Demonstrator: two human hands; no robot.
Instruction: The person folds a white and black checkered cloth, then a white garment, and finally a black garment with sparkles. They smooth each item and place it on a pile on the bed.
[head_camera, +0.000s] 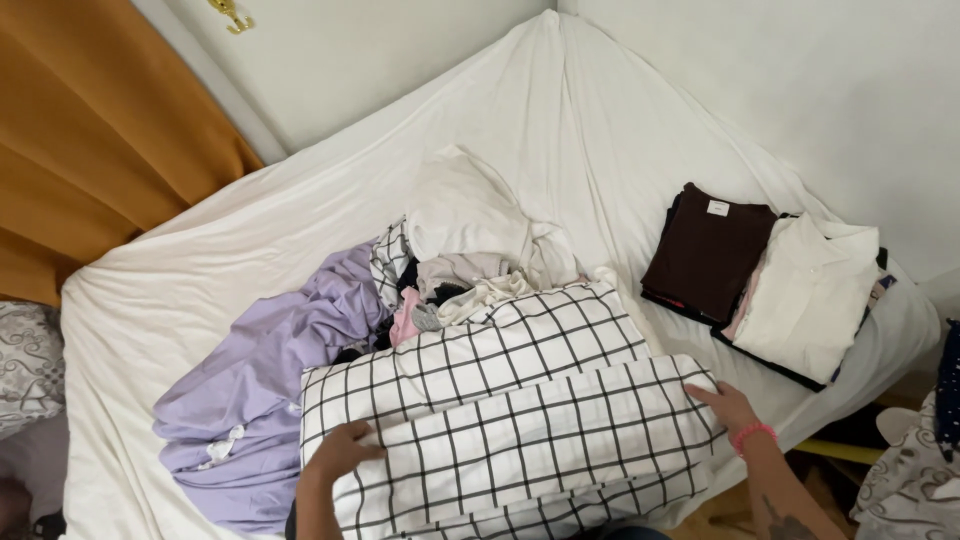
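We found the left hand (340, 452) lying flat, fingers spread, on the near left part of a white cotton cloth with a black grid pattern (500, 420), and the right hand (727, 404) pressing open-palmed on its right edge, a pink band at the wrist; neither hand was clamped on anything, both simply rested on the fabric, well apart from each other. The checked cloth lay at the near edge of a bed covered in a white sheet (250, 230), doubled over into long layers but, as we judged it, only partly folded; behind it, touching it, sat a loose heap of unsorted clothes (460, 260), with a crumpled lilac garment (280, 370) spilling to the left. To the right, near the wall, two finished stacks stood side by side: a folded dark brown top (708, 250) and a folded white shirt (808, 295); we reckoned most of the pile was left to fold.
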